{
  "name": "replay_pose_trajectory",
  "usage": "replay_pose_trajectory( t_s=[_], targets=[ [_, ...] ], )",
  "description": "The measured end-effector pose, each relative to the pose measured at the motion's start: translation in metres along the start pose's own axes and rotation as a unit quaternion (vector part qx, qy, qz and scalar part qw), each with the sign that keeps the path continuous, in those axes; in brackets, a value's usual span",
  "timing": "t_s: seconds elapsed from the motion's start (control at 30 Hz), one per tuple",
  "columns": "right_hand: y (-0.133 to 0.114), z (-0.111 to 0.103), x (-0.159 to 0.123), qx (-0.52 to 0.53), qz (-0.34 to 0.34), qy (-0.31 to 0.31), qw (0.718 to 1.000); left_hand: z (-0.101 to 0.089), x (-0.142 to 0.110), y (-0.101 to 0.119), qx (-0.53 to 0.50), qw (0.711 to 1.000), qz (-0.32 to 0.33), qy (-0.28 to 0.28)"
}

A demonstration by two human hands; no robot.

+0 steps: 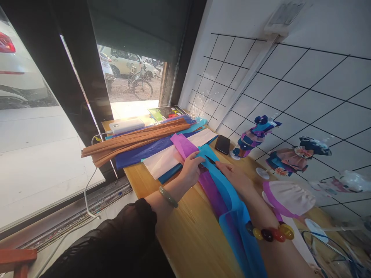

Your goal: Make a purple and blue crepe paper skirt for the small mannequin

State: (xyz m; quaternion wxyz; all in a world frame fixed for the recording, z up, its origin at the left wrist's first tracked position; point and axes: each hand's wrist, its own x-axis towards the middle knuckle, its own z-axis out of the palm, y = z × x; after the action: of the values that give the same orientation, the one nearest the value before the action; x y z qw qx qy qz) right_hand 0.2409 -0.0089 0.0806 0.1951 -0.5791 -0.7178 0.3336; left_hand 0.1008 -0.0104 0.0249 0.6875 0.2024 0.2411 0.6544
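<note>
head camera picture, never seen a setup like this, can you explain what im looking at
There is no robot here: one camera, worn on a person's head, looks forward and down at their own bare hands. The left hand pinches bright blue sheet material. The right hand holds a dark, pointed tool, probably scissors, against it. On the wooden table lie brown pleated material, a dark blue sheet, a pale pink strip and a black phone. Small dressed stands are at the right, by the wall grid.

Wooden table [174,235] bearing colored strips [136,139] and black phone [223,144].
</note>
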Motion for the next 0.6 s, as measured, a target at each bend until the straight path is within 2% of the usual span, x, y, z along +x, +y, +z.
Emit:
replay_pose_trajectory(
  t_s=[0.33,0.6],
  targets=[
    [-0.016,0.004,0.005,-0.004,-0.029,0.014,0.999,0.0,0.001,-0.002,0.034,0.999,0.03,0.02],
    [-0.02,0.006,0.007,0.0,-0.032,0.013,0.999,0.002,0.0,-0.002,0.051,0.996,0.062,0.031]
  ],
)
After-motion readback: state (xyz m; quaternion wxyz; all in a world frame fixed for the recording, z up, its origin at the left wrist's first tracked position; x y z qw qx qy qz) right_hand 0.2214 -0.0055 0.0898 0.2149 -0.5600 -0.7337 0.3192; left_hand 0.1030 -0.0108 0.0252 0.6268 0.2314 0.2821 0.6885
